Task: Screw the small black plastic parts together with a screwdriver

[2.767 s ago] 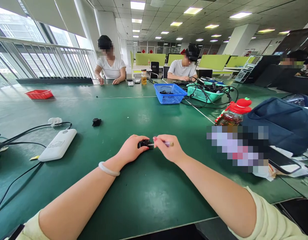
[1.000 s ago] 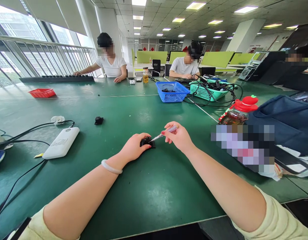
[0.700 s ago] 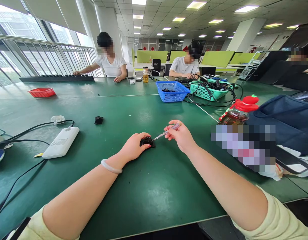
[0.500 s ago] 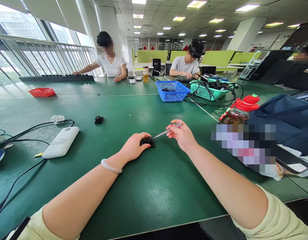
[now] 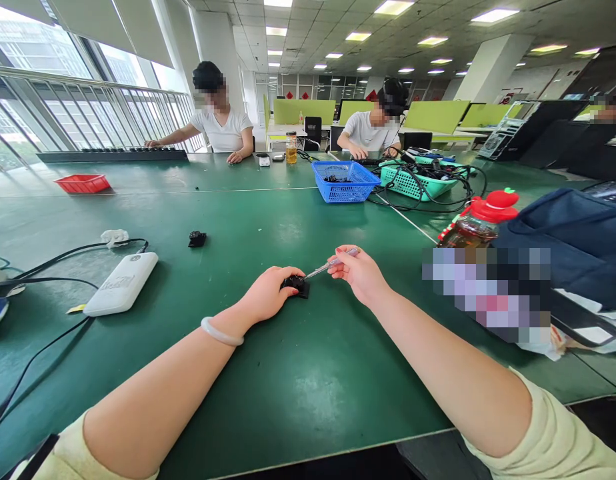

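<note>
On the green table [image 5: 308, 387], my left hand [image 5: 268, 291] grips a small black part [image 5: 299, 287] between thumb and fingers. What kind of part it is, I cannot make out. My right hand [image 5: 357, 270] is closed round the clear handle of a slim screwdriver [image 5: 326, 267]. The screwdriver slants down to the left, and its tip meets or nearly meets the upper right side of the black part. A similar black piece [image 5: 197, 239] lies apart, farther off to the left.
A white power bank [image 5: 122, 283] with black cables lies at left. Farther off are a red tray [image 5: 83, 184], a blue basket [image 5: 344, 183] and a green basket [image 5: 413, 183] of cables. A red-lidded bottle [image 5: 481, 217] and dark blue bag [image 5: 573, 240] stand right. Two people sit opposite.
My right hand has shifted slightly left, and the screwdriver's handle sits a little lower. The left hand keeps its hold on the black part. Across the table, one person's hand has moved.
</note>
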`<state>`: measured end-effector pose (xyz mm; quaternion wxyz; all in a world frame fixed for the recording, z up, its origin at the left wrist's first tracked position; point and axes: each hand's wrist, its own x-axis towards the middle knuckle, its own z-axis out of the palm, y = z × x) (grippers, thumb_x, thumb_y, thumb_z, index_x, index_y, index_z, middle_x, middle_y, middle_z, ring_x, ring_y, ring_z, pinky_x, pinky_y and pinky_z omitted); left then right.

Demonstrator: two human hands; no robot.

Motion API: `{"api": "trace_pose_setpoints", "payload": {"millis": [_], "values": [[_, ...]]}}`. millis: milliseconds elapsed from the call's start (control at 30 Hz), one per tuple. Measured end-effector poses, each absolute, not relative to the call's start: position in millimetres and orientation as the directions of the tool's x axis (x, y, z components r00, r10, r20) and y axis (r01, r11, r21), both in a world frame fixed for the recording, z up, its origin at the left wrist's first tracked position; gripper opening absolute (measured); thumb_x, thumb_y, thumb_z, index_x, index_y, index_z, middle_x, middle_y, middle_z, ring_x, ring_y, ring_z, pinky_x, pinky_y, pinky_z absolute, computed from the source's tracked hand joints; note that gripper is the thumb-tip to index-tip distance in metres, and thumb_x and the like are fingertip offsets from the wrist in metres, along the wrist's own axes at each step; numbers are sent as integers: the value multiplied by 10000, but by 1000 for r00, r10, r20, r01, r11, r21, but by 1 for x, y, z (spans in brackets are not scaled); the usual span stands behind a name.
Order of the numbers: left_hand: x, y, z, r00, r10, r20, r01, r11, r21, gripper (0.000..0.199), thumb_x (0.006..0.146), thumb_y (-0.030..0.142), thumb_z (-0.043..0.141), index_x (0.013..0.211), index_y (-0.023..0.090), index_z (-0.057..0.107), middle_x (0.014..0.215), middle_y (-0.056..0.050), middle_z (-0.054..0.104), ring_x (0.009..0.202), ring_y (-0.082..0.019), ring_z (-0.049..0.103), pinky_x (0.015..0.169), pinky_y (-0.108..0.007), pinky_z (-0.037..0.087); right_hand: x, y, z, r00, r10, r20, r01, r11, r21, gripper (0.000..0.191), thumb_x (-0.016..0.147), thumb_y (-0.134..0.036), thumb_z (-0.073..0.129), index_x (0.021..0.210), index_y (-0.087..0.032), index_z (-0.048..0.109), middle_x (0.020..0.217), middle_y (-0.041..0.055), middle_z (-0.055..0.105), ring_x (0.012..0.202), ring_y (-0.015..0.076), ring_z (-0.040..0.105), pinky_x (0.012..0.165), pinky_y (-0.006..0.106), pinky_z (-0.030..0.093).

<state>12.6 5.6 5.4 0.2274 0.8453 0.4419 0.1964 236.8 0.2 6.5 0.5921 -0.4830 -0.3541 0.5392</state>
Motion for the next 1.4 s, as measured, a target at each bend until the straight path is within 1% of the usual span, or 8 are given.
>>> {"api": "trace_pose_setpoints", "payload": {"millis": [100, 300, 400, 600, 700, 833, 1200, 1400], "values": [[11, 6, 5, 577, 807, 123, 629, -535, 563, 375, 862, 211, 495, 1212, 272, 616, 1185, -44, 663, 1133, -250, 569, 1018, -428, 459, 237, 2, 6, 198, 971, -134, -311, -68, -948, 201, 792, -281, 751, 800, -206, 564, 676, -1, 685, 622, 126, 661, 624, 260, 579], [10, 6, 4, 628, 769, 118, 590, -569, 573, 316, 852, 393, 567, 1137, 258, 587, 1174, -51, 653, 1115, -266, 568, 992, -450, 468, 237, -2, 10, 113, 992, -62, -292, -27, -956, 233, 725, -280, 785, 804, -218, 575, 706, -13, 681, 707, 147, 686, 714, 310, 596], [11, 5, 3, 618, 777, 121, 581, -555, 596, 262, 866, 383, 546, 1093, 255, 570, 1156, -51, 656, 1097, -258, 580, 1002, -450, 459, 236, -5, 11, 74, 997, -14, -275, 7, -961, 273, 698, -332, 791, 820, -225, 571, 728, -13, 681, 732, 160, 689, 731, 338, 595], [11, 3, -2, 539, 803, 256, 596, -578, 557, 437, 838, 383, 619, 1236, 249, 498, 1387, -82, 512, 1326, -277, 429, 1133, -471, 344, 236, -5, 12, 89, 994, -56, -313, -25, -949, 298, 679, -344, 795, 807, -228, 552, 713, -22, 669, 729, 159, 677, 729, 360, 600], [11, 4, -3, 440, 847, 299, 669, -531, 521, 460, 787, 424, 694, 1168, 226, 531, 1298, -95, 533, 1269, -297, 464, 1094, -477, 385, 239, -4, 13, 91, 993, -76, -321, -43, -946, 302, 667, -330, 807, 771, -224, 543, 707, -18, 671, 725, 161, 672, 722, 364, 604], [12, 5, -1, 443, 855, 269, 703, -518, 487, 318, 814, 432, 660, 1038, 212, 608, 1169, -86, 597, 1168, -296, 517, 1047, -482, 422, 240, -3, 13, 124, 989, -81, -330, -36, -943, 312, 673, -342, 815, 746, -227, 535, 691, -20, 662, 698, 159, 664, 731, 380, 611], [11, 8, 2, 520, 821, 235, 658, -561, 503, 217, 854, 346, 596, 1026, 218, 629, 1162, -83, 659, 1203, -299, 503, 1074, -495, 400, 239, -3, 12, 247, 967, -65, -335, 23, -942, 347, 686, -406, 806, 752, -234, 512, 681, -24, 631, 705, 155, 658, 722, 370, 621], [12, 8, 4, 541, 813, 215, 645, -565, 514, 184, 858, 298, 573, 1015, 218, 622, 1155, -85, 655, 1206, -294, 503, 1082, -488, 394, 236, -6, 14, 231, 971, -61, -340, 22, -940, 361, 663, -403, 821, 736, -229, 514, 695, -21, 625, 693, 151, 646, 711, 371, 621]]}}
